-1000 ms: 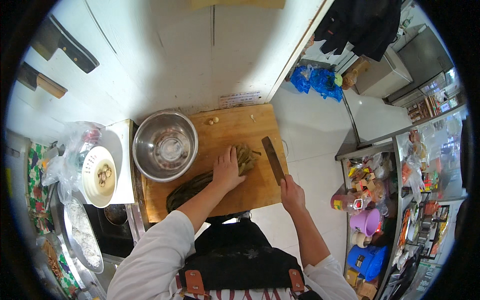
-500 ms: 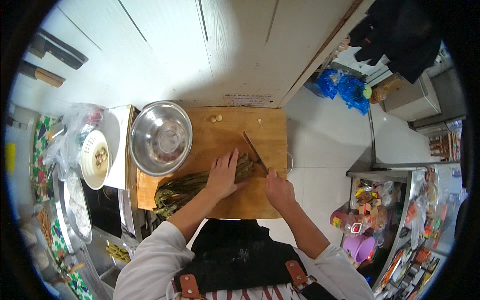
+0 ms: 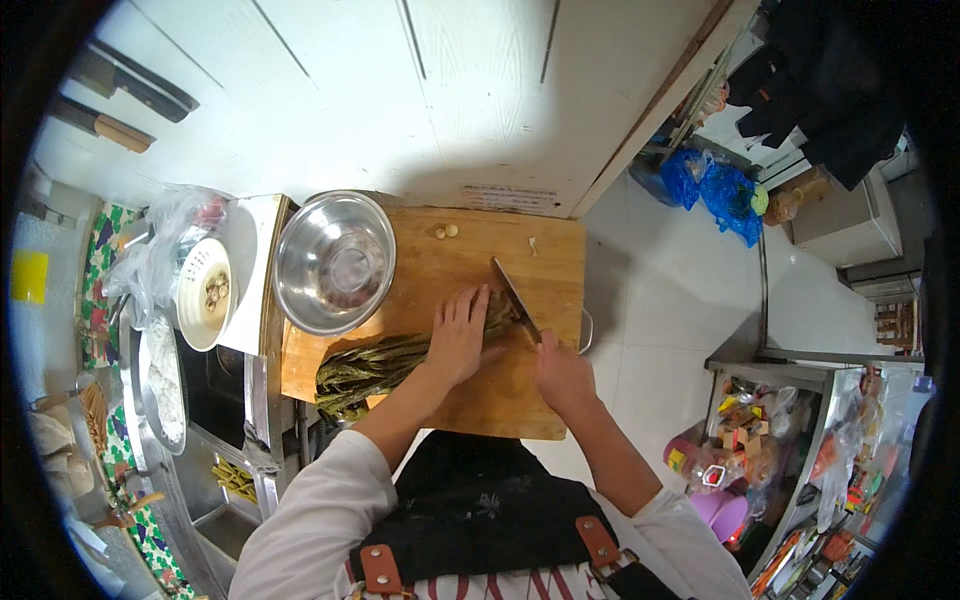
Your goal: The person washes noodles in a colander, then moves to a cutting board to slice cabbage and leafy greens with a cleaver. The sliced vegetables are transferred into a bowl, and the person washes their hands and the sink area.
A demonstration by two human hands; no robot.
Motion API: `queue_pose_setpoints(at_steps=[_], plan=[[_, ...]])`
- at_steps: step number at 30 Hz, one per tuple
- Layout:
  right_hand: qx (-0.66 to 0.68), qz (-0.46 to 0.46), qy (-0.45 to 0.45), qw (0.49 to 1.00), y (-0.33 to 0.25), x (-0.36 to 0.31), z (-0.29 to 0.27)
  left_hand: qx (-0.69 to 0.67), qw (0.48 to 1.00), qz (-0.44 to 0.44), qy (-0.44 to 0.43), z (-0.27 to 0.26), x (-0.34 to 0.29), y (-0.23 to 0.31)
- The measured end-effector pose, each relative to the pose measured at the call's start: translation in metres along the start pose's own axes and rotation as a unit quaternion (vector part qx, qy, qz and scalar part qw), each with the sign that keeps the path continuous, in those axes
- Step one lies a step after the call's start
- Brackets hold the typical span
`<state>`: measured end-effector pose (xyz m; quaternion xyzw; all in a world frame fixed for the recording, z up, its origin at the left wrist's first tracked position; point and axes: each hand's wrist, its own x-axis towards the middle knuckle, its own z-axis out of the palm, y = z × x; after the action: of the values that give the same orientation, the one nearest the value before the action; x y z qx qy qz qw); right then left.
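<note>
A long bundle of dark green, wilted leafy greens (image 3: pixel 365 368) lies across the wooden cutting board (image 3: pixel 440 272). My left hand (image 3: pixel 458 340) holds the bundle down near its right end, fingers laid over the stalks and pointing away from me. In my right hand (image 3: pixel 565 375) is a kitchen knife (image 3: pixel 514 298), gripped by its handle, which my fingers mostly hide. Its blade slants up and left, right at the end of the greens beside my left fingertips. Small pale pieces like garlic cloves (image 3: pixel 446 232) rest at the board's far edge.
A steel bowl (image 3: pixel 298 245) stands on the board's far left. Beyond it are a cream dish (image 3: pixel 222 255) and an oval tray of white stuff (image 3: pixel 161 385). Knives (image 3: pixel 150 95) hang on the white wall. A packed shelf (image 3: pixel 775 375) stands to the right.
The whole view has shifted slightly. My left hand stays on the greens and the knife stays at their right end, its blade a little closer to my fingers.
</note>
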<state>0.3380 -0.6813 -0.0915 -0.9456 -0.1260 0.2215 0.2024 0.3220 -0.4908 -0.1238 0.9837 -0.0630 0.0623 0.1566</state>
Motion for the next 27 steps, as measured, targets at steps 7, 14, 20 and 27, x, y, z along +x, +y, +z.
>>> queue_pose_setpoints(at_steps=[7, 14, 20, 27], plan=[[-0.049, -0.074, 0.019, 0.996, -0.017, -0.009, -0.019, -0.141, 0.984, 0.104, -0.031, 0.003, 0.009, -0.024], [-0.134, -0.035, -0.044, 0.989, -0.039, -0.011, -0.018, -0.160, 0.982, 0.099, 0.016, 0.025, 0.008, -0.030], [-0.123, 0.034, -0.113, 0.985, -0.048, 0.009, -0.006, -0.216, 0.973, 0.071, -0.034, 0.019, 0.011, -0.031], [-0.160, -0.052, -0.051, 0.984, -0.052, 0.020, -0.012, -0.190, 0.978, 0.088, -0.004, 0.008, 0.006, -0.029]])
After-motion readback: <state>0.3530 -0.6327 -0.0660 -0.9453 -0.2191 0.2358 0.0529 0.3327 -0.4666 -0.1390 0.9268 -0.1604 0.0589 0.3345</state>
